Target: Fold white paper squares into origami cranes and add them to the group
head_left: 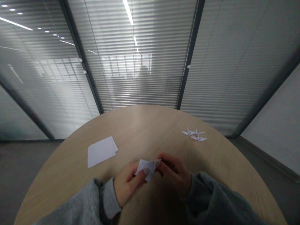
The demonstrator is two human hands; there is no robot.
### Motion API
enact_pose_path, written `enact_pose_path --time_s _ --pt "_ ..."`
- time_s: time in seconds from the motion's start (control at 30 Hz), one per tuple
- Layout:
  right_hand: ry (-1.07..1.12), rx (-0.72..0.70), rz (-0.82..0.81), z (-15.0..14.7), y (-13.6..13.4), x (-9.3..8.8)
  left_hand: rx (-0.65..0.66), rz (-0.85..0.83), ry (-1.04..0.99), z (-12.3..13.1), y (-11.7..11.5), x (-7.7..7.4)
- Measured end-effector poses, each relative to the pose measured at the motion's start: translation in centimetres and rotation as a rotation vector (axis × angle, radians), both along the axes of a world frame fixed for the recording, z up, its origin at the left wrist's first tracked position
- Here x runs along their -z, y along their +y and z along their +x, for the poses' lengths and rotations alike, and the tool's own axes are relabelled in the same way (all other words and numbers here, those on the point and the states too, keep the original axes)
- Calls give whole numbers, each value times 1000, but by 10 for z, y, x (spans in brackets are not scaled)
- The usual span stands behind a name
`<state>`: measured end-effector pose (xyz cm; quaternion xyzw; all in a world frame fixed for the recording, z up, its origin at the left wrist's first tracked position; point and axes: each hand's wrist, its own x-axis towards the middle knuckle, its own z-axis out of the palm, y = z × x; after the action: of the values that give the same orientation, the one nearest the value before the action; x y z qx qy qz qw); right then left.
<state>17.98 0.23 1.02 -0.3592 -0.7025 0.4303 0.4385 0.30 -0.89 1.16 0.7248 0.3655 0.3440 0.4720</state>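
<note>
A small folded piece of white paper (145, 165) is held between my two hands, just above the near part of the table. My left hand (129, 181) is closed on it, thumb on top and fingers beneath. On its right side, my right hand (173, 170) pinches a corner of the same paper between thumb and fingertips. The paper has creases and pointed corners; its underside is hidden by my fingers. Several folded white paper cranes (194, 135) sit close together at the right of the table.
A short stack of white paper sheets (102, 152) lies on the left of the round wooden table (145, 125), one sheet poking out askew. Behind the table's far edge stand glass panels with blinds (142, 90) and dark frames. A pale wall (276, 125) rises at right.
</note>
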Motion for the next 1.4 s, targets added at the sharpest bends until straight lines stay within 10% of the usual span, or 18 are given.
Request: enact_pose_path --time_s 0.3,1.4 --pt "-107 68 252 1 -2 -4 -115 -129 -33 4 3 -2" --pt "-51 58 45 0 1 0 -64 -198 -100 1 3 2"
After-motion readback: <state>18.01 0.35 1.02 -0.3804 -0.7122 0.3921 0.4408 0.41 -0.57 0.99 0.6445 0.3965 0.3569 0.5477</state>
